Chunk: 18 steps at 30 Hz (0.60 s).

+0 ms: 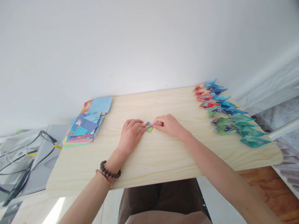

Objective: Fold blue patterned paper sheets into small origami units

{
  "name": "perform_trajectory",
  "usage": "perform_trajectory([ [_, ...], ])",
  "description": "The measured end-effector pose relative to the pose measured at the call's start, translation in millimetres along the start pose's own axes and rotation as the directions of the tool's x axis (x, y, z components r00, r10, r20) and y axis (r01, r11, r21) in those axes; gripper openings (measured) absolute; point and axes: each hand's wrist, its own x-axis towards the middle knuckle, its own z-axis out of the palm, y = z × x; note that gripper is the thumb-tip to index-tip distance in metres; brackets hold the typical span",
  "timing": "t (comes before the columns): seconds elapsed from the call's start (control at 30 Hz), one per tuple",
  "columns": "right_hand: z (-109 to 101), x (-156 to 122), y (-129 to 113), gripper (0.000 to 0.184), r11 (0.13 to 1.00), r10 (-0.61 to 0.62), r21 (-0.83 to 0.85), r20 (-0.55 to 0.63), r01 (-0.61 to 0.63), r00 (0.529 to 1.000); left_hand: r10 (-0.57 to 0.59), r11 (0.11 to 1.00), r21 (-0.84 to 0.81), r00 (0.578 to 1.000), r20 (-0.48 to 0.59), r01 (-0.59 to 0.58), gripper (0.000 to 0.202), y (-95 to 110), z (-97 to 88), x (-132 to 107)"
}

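A small folded piece of origami paper (149,127), green, yellow and purple, lies near the middle of the wooden table (154,158). On its left side, my left hand (131,133) grips the edge between thumb and fingers; a beaded bracelet is on that wrist. From the other side, my right hand (167,125) pinches the paper's right tip, its remaining fingers curled in. The paper's edges under the fingertips are hidden.
Several folded paper pieces (225,130) in red, blue and green stand in rows at the table's right end. A stack of printed paper sheets (85,124) lies at the left. Beyond the left edge, black cables (35,141) cross a grey surface. A white wall (144,46) borders the back.
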Motion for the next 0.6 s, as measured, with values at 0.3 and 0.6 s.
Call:
perform_trajectory([
  [0.3,10,3,6,0.015,0.999,0.037,0.007,-0.106,-0.037,0.994,0.015,0.997,0.08,0.997,0.077,-0.022,0.036,6,-1.2,-1],
  [0.6,11,3,1,0.019,0.983,-0.112,0.138,-0.084,0.123,0.99,-0.225,0.901,-0.378,0.974,0.013,0.214,0.018,5,-2.5,5],
])
